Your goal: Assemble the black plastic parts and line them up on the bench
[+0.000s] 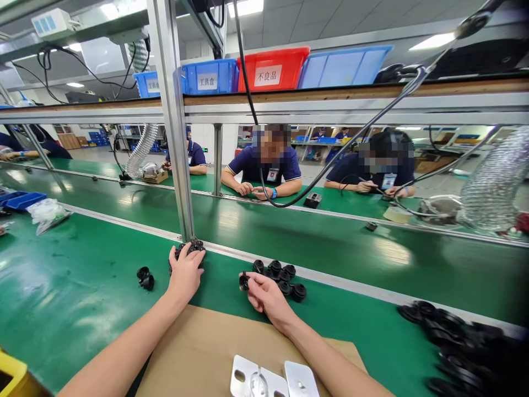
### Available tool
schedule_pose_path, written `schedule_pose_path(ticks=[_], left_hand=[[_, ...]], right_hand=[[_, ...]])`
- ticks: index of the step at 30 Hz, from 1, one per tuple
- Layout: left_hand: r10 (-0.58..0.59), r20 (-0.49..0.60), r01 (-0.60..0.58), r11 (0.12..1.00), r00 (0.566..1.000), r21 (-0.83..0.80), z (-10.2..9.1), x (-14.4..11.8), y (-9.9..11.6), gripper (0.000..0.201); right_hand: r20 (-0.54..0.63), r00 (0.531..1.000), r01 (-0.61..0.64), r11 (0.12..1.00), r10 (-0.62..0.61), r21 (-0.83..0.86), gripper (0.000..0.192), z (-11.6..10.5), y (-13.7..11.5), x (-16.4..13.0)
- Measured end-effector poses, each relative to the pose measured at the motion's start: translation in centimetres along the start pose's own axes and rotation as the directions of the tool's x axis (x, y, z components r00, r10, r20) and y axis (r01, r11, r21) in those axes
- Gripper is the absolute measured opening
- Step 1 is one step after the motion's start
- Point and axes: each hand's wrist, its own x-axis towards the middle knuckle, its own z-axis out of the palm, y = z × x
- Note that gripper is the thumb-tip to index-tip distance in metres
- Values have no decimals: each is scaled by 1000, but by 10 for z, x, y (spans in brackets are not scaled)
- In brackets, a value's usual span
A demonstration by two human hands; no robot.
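Note:
My left hand [185, 273] reaches over a cluster of small black round parts [197, 244] at the foot of the metal post. Its fingers are spread across them; whether one is gripped is hidden. Between the thumb and fingers of my right hand [264, 295] is a black round plastic part [244, 282], held just above the green bench. Right behind that hand stands a group of similar black parts [284, 275]. Two more black parts [145, 278] lie left of my left hand.
Brown cardboard [206, 342] lies before me with silver metal plates [258, 380] on it. Dark parts are heaped [454, 342] at the right. An upright metal post [171, 121] rises beyond my left hand. Co-workers sit across the bench. A yellow bin [16, 375] is at lower left.

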Motion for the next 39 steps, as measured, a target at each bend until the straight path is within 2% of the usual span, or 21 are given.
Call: schedule_pose_path(ticks=[5, 11, 13, 16, 18, 19, 23, 26, 29, 39], left_hand=[[16, 24, -14, 998, 1000, -61, -1, -1, 3, 47], [112, 125, -71, 952, 986, -297, 0, -14, 36, 45], [114, 149, -45, 915, 982, -400, 2, -20, 45, 52], [10, 199, 98, 844, 980, -528, 7, -26, 52, 70], [-59, 259, 200, 803, 964, -561, 11, -28, 52, 69], [-74, 283, 230, 789, 956, -570, 13, -28, 52, 63], [-99, 300, 275, 725, 949, -631, 14, -26, 55, 37], [-100, 335, 314, 658, 937, -684, 8, -23, 60, 29], [-41, 376, 324, 600, 926, -731, 2, -23, 67, 24], [-8, 339, 273, 612, 941, -742, -3, -21, 72, 20]], right_hand=[[-43, 999, -12, 1000, 11, -6, 68, -1, 3, 3], [-39, 999, -28, 997, 31, 71, 66, -2, 3, 3], [-36, 999, -37, 994, 41, 101, 64, -3, 2, 2], [-49, 998, -36, 994, 42, 104, 62, -4, 3, 2], [-76, 997, -17, 999, 20, 49, 64, -3, 4, 2], [-93, 996, -1, 1000, 2, 4, 65, -2, 4, 1], [-127, 983, 104, 970, -134, -218, 61, 5, 2, -3], [-76, 979, 147, 915, -189, -375, 50, 10, -1, -8], [-20, 981, 159, 864, -192, -478, 44, 12, -4, -13], [77, 964, 251, 788, -253, -562, 33, 9, 1, -13]])
